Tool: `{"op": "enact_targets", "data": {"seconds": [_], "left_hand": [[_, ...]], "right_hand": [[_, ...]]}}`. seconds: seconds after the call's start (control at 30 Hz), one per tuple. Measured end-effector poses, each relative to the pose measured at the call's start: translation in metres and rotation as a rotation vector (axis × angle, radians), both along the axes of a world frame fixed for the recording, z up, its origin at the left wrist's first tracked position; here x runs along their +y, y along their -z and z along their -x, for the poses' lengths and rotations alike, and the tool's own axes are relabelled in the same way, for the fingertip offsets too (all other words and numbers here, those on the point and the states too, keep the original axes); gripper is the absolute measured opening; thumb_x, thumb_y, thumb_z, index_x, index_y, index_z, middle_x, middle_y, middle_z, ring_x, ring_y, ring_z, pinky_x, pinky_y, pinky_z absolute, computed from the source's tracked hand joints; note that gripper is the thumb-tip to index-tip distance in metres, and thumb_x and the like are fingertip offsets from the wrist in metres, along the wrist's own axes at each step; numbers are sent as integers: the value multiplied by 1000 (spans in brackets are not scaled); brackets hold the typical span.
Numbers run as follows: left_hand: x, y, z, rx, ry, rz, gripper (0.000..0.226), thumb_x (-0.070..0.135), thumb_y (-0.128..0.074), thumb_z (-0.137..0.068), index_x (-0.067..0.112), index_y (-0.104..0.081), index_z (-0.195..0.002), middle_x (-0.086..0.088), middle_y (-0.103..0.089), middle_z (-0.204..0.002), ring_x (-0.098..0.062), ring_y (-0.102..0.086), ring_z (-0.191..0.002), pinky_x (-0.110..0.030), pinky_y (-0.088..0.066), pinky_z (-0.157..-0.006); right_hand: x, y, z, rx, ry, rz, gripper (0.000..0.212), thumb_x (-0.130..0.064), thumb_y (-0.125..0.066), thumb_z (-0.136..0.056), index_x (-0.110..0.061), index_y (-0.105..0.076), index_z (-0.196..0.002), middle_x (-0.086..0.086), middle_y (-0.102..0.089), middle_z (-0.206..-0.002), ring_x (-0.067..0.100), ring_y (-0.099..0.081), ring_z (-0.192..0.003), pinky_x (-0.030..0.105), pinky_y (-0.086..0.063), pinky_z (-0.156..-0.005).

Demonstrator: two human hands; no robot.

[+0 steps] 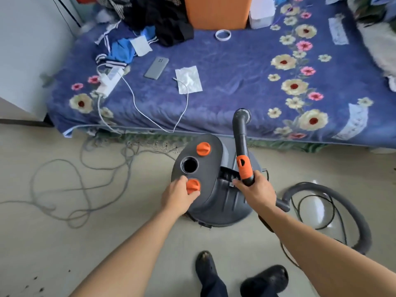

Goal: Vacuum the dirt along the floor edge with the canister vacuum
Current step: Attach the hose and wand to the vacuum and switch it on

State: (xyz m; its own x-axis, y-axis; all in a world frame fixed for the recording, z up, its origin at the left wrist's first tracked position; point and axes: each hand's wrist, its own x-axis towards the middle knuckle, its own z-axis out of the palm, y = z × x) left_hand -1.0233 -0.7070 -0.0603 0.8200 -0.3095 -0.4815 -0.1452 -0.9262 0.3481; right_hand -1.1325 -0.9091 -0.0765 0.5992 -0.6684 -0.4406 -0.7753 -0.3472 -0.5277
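Gripping canister vacuum (pixel 225 202) knob (pixel 192 185): left hand (pixel 177 197) | hose handle (pixel 245 166): right hand (pixel 258 190)

bare forearms (pixel 132 249); dark navy trousers (pixel 214 286); black clog slippers (pixel 265 277), one toe dusty.

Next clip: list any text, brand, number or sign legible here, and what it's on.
None can be read.
Vacuum: no brand or label shows.
Knobs, wand: no marks legible.
Sheet patches: print too small.
Phone, charger: too blurred.
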Motion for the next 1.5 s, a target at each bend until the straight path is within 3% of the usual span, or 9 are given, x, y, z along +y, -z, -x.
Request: {"op": "enact_targets", "data": {"seconds": [0.27,0.4,0.53,0.73,0.87,1.07,1.23,1.43,1.5], "left_hand": [[2,11,-15,-30,142,-226,54,54,-48,-94,4,-50,-114,-18,-61,-118,-37,-58,-110,-38,-44,-82],[4,22,-18,385,-196,-83,64,60,-38,-94,-1,-57,-99,-19,-62,-74,-32,-62,-62,-28,-42,-51],[-3,23,-29,497,-283,-26,51,54,-46,-93,4,-51,-98,-9,-47,-63,-21,-41,-43,-21,-27,-42],[-12,16,-37,548,-277,-45,29,31,-54,-92,6,-46,-104,-9,-45,-72,-20,-46,-49,-20,-32,-41],[-20,15,-30,398,-168,-83,15,12,-46,-90,4,-46,-103,-12,-51,-69,-25,-51,-51,-24,-39,-40],[-14,20,-34,338,-1,-113,21,20,-44,-94,5,-43,-109,-20,-57,-96,-29,-59,-47,-24,-42,-35],[-8,18,-37,319,52,-132,20,27,-51,-91,9,-42,-92,-17,-60,-84,-32,-64,-50,-24,-44,-36],[-12,13,-39,186,315,-183,18,17,-54,-91,11,-37,-85,-17,-56,-97,-39,-57,-86,-36,-39,-64],[-8,15,-40,168,356,-183,22,19,-55,-91,12,-35,-84,-13,-51,-91,-35,-48,-83,-35,-34,-66]], "right_hand": [[-10,15,-21,104,16,39,44,-54,-71,-80,-17,-55,-98,4,-60,-84,30,-53,-78,36,-42,-67],[-6,21,-19,105,44,28,45,-54,-72,-79,-17,-54,-96,5,-61,-84,31,-56,-78,36,-42,-66],[-7,21,-20,115,57,22,45,-55,-72,-79,-18,-53,-96,4,-61,-84,32,-58,-81,36,-42,-67],[-5,18,-20,101,78,-16,41,-53,-73,-79,-21,-51,-94,-3,-56,-77,30,-56,-79,35,-40,-66],[-5,16,-19,101,75,-8,41,-53,-73,-80,-21,-51,-93,-6,-52,-73,30,-54,-78,35,-39,-68],[-6,16,-20,102,70,-13,43,-54,-72,-80,-20,-51,-95,-7,-52,-74,30,-55,-79,37,-44,-72],[-6,22,-19,111,70,-16,45,-58,-72,-78,-21,-53,-96,-1,-59,-81,30,-59,-82,40,-49,-76],[-9,23,-18,118,66,-15,46,-59,-71,-78,-21,-54,-96,-2,-59,-80,30,-59,-81,39,-50,-75],[-8,23,-17,122,64,-12,46,-59,-71,-78,-21,-53,-96,-2,-59,-79,30,-59,-81,36,-46,-71]]}}
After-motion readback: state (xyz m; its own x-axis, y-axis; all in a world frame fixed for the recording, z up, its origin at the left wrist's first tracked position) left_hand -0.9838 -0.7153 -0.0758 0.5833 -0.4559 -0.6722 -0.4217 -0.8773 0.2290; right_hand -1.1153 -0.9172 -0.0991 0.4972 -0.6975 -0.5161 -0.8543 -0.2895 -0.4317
